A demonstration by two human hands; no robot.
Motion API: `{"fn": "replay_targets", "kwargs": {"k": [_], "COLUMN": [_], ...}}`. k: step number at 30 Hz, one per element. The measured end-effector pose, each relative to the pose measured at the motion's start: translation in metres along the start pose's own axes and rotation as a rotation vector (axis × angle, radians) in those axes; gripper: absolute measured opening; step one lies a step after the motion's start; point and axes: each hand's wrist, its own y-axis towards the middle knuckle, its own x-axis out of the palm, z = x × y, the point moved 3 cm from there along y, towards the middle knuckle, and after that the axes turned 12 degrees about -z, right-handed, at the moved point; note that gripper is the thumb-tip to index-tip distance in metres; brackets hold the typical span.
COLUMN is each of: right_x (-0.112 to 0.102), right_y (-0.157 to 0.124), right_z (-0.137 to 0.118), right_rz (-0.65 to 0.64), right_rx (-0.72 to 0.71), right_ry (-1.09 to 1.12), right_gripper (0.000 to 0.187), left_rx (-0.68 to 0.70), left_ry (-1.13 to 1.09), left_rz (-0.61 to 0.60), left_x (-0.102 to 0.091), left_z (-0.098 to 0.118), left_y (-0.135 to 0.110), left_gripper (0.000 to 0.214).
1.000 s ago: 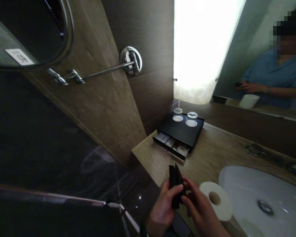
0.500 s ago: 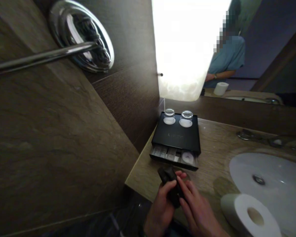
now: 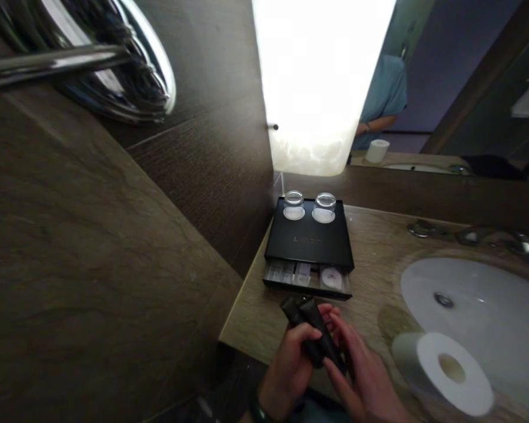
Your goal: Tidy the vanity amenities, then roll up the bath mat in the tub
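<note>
The left wall (image 3: 114,235) bounds the counter's (image 3: 370,258) left edge, and the box (image 3: 308,241) fills the back left corner. Two glasses (image 3: 324,202) obstruct reaching across the box's back edge. Its drawer (image 3: 308,289) juts frontward but is open from above. Bare surface lies at the left front corner and between the box's right edge and the sink (image 3: 423,282). The toilet roll (image 3: 432,361) obstructs the sink's front left rim; the tap (image 3: 485,235) obstructs its back.
</note>
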Motion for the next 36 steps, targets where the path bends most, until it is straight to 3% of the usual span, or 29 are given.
{"fn": "replay_targets", "kwargs": {"k": [5,8,10,14,18,21,24,30,36], "right_x": [0.006,0.008,0.001,-0.018,-0.018,-0.01,-0.003,0.002,0.003], "right_y": [0.01,0.018,0.031,0.078,0.126,0.139,0.135,0.131,0.114], "right_z": [0.0,0.009,0.022,0.048,0.055,0.05,0.044,0.046,0.048], "right_rz": [-0.177,-0.28,-0.263,-0.299,-0.42,-0.42,-0.427,-0.526,-0.513], "right_rx": [0.017,0.079,0.158,0.291,0.358,0.367,0.335,0.345,0.307], "right_ry": [0.116,0.258,0.289,-0.008,-0.309,-0.359,-0.353,-0.343,-0.188], "right_gripper": [0.067,0.059,0.052,0.043,0.04,0.04,0.044,0.041,0.033], "left_rx": [-0.005,0.015,0.035,0.093,0.095,0.103,0.092,0.035,0.063], "left_ry": [0.049,0.087,0.121,0.181,0.142,0.118,0.117,0.141,0.097], "left_rz": [0.029,0.06,0.143,0.335,0.328,0.282,0.232,0.304,0.284], "left_x": [-0.014,-0.038,-0.057,-0.084,-0.08,-0.071,-0.069,-0.074,-0.073], "left_z": [-0.007,-0.01,-0.009,0.003,0.007,0.005,0.001,-0.011,-0.007], "left_y": [0.001,-0.004,-0.006,0.008,0.038,0.049,0.045,0.025,0.025], "left_gripper": [0.039,0.037,0.042,0.044,0.026,0.022,0.031,0.038,0.023]}}
